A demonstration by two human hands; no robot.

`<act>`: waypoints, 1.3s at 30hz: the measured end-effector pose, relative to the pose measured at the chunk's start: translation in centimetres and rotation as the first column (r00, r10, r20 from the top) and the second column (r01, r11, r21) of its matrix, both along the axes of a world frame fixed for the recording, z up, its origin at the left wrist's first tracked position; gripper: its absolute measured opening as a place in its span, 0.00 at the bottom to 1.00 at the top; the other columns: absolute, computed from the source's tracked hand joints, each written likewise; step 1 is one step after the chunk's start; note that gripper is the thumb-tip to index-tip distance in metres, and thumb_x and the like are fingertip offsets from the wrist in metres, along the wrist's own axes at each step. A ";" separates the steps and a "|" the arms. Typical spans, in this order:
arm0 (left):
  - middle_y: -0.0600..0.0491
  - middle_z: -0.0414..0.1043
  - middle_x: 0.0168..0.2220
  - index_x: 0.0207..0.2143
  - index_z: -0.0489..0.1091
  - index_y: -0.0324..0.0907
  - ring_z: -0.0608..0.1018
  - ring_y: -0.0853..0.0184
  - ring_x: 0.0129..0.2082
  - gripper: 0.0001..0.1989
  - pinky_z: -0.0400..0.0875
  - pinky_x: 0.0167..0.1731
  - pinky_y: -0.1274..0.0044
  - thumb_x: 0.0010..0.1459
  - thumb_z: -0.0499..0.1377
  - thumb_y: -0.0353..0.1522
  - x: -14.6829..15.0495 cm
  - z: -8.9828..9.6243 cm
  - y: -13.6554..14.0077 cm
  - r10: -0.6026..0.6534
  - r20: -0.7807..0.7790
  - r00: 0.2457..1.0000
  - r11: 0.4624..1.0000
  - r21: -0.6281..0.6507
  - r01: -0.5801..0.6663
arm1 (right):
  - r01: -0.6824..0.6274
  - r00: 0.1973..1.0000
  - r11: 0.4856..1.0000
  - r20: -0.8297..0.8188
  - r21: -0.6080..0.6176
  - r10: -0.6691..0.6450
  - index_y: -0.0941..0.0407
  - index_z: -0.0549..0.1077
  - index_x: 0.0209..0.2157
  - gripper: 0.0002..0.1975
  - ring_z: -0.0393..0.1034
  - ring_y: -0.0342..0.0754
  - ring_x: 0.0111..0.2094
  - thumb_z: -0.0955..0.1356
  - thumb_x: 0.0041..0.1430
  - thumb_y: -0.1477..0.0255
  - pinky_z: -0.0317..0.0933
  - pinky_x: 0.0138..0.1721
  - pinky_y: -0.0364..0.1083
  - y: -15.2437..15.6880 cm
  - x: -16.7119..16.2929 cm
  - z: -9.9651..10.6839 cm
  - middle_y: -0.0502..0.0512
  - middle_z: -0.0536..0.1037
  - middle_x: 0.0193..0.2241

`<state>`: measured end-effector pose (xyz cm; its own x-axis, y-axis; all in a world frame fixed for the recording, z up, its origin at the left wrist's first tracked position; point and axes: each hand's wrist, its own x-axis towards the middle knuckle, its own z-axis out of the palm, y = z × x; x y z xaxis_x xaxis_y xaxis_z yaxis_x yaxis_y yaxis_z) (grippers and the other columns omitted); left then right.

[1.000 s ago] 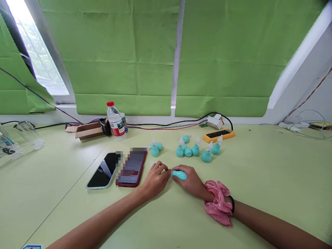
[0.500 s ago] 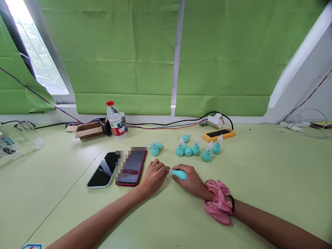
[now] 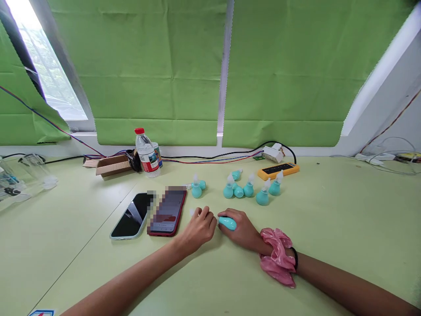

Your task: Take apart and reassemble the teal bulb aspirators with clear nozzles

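My right hand (image 3: 238, 228) is closed around a teal bulb nasal aspirator (image 3: 228, 223), which lies on its side with its narrow end toward my left hand. My left hand (image 3: 201, 228) has its fingers curled right at that end, and what they hold is hidden. A small translucent piece (image 3: 192, 212) shows just beyond the left knuckles; I cannot tell whether it is held or lies on the table. Behind the hands stand several similar teal aspirators with frosted tips, among them one on the right (image 3: 262, 197) and one on the left (image 3: 196, 190). A few others lie on their sides.
To the left lie a phone in a pale case (image 3: 131, 217) and a phone in a red case (image 3: 168, 215). Farther back are a water bottle (image 3: 148, 156), a cardboard box (image 3: 113, 165), a yellow power strip (image 3: 278, 170) and cables along the wall.
My left hand has shifted slightly right and toward me, and its fingers have curled in more. The translucent piece now shows behind it. The right hand keeps its hold on the aspirator.
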<state>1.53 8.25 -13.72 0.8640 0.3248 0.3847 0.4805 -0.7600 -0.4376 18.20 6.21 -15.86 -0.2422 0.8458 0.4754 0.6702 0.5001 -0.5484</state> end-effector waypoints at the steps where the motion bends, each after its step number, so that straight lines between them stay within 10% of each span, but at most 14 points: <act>1: 0.48 0.62 0.24 0.26 0.63 0.34 0.62 0.63 0.28 0.09 0.54 0.24 0.73 0.51 0.46 0.19 0.1 0.0 0.0 0.001 -0.006 1.000 1.000 0.004 -0.001 | -0.010 1.000 1.000 0.001 0.002 0.010 0.57 0.69 0.33 0.10 0.66 0.45 0.30 0.64 0.45 0.76 0.60 0.33 0.43 0.0 0.0 0.0 0.53 0.73 0.28; 19: 0.50 0.64 0.23 0.25 0.62 0.36 0.62 0.68 0.28 0.08 0.62 0.26 0.77 0.54 0.47 0.26 0.2 -1.9 1.4 -0.001 0.369 0.930 0.970 -0.225 0.090 | 0.003 0.988 0.994 -0.151 -0.110 -0.020 0.57 0.72 0.31 0.09 0.67 0.46 0.33 0.65 0.44 0.75 0.60 0.37 0.44 0.1 0.3 0.6 0.52 0.75 0.31; 39: 0.49 0.65 0.29 0.34 0.63 0.37 0.63 0.66 0.32 0.07 0.64 0.30 0.74 0.54 0.47 0.28 -0.2 -1.4 0.9 0.054 0.327 0.943 0.921 -0.382 0.080 | -0.065 0.998 0.997 0.013 0.032 0.065 0.57 0.68 0.33 0.09 0.66 0.46 0.31 0.64 0.46 0.75 0.60 0.34 0.44 -0.1 0.2 0.0 0.54 0.73 0.29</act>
<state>1.32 9.19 -15.07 0.7170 0.4946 0.4912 0.5338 -0.8427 0.0693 18.39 6.13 -15.86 -0.3019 0.8122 0.4991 0.6424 0.5602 -0.5230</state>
